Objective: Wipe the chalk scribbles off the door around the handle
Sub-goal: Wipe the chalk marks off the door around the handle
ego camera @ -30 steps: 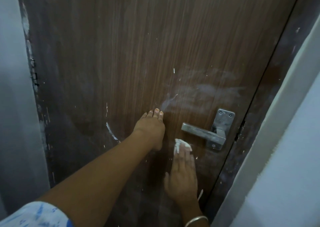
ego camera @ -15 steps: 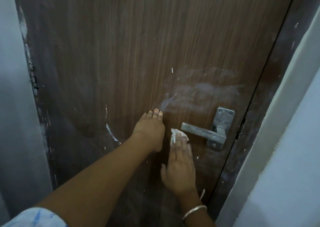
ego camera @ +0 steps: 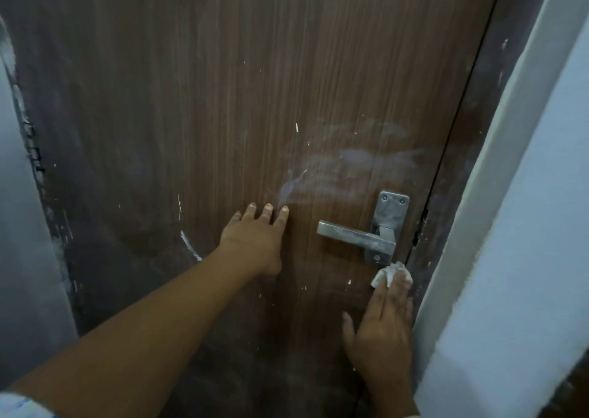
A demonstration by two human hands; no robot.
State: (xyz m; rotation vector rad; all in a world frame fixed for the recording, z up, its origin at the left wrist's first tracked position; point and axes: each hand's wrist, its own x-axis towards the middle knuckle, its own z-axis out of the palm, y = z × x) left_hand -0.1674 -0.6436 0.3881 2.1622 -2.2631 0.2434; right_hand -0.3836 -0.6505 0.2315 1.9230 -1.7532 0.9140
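A brown wood-grain door (ego camera: 223, 98) fills the view. Its steel lever handle (ego camera: 357, 236) sits at the right, with hazy white chalk smears (ego camera: 350, 165) above and left of it. A curved chalk stroke (ego camera: 189, 245) lies lower left. My left hand (ego camera: 255, 242) rests flat on the door left of the handle, fingers spread, holding nothing. My right hand (ego camera: 382, 318) presses a crumpled white tissue (ego camera: 387, 272) against the door just below the handle plate, near the door's right edge.
The dark door frame (ego camera: 459, 162) and a pale wall edge (ego camera: 526, 194) stand close on the right of my right hand. A grey wall (ego camera: 16, 258) with chipped paint borders the door on the left. Small white flecks dot the wood.
My right hand has slid the tissue from left of the lever tip to below the handle plate at the right. My left hand stays flat in place; the view is closer.
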